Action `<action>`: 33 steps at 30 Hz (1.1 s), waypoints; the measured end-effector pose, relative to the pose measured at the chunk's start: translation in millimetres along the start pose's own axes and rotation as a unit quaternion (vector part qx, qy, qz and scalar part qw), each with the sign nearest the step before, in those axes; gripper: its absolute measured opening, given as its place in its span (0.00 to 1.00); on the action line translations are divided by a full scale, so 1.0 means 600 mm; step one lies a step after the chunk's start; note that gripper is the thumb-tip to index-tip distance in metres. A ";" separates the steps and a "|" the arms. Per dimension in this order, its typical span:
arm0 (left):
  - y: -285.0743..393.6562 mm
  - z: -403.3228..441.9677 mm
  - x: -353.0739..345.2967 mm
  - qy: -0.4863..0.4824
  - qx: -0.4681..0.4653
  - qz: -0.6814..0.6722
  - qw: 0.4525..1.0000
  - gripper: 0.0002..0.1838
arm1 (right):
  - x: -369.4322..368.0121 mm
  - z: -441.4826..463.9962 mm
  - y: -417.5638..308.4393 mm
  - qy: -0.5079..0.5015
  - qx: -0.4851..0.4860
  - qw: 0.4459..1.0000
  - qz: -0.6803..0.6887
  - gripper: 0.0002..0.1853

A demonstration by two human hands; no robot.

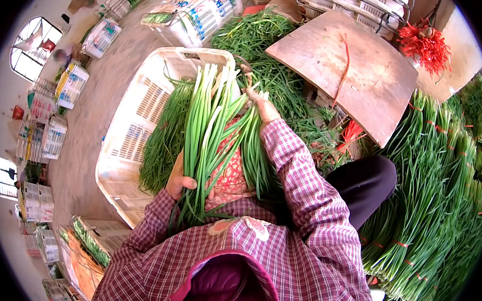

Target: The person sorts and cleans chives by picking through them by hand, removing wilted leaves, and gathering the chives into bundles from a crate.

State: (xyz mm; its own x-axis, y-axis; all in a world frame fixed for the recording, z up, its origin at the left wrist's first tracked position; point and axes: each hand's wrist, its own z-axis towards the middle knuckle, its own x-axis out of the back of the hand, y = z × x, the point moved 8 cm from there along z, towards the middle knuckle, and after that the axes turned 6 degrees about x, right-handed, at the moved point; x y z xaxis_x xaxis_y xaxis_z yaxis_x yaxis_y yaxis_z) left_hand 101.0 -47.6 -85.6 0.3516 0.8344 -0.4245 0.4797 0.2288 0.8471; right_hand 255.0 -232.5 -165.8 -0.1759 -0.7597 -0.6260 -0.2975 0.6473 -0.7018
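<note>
My left hand (179, 182) is closed round the left side of a large bunch of garlic chives (203, 120), its thumb over the leaves. The pale stem ends point away from me and the leaf tips hang toward my lap. My right hand (264, 109) grips a smaller portion of chives near the pale ends, to the right of the bunch. Its fingers are partly hidden. Between the two portions shows a red patterned cloth (231, 172) on my lap. More loose chives (164, 140) lie in the white plastic crate (121, 143) at my left.
A wooden board (345, 68) stands ahead on the right, with a red tie (345, 63) on it. Red ties (424, 46) hang beyond it. Tied chive bundles (425, 206) are piled at my right. Loose chives (259, 36) lie ahead; filled crates (197, 15) stand further off.
</note>
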 end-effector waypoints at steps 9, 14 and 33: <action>0.012 -0.003 -0.001 0.040 0.005 0.054 0.998 0.61 | 0.048 -0.099 -0.235 0.114 0.329 0.931 -0.114 0.15; 0.008 -0.014 -0.020 0.004 0.021 -0.017 1.000 0.50 | 0.131 -0.146 -0.335 0.201 0.375 0.900 -0.097 0.15; -0.012 -0.060 -0.011 -0.305 0.033 -0.272 0.912 0.32 | 0.006 -0.315 -0.410 -0.114 0.455 0.847 -0.248 0.08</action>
State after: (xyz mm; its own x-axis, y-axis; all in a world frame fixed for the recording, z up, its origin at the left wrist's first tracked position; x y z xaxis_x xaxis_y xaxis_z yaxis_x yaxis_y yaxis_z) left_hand 66.4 -36.9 -77.3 0.4197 0.1685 -0.8919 0.7563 0.4784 0.4463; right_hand 150.1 -406.6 68.9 -0.0241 -0.9877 -0.1543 0.5842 0.1113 -0.8040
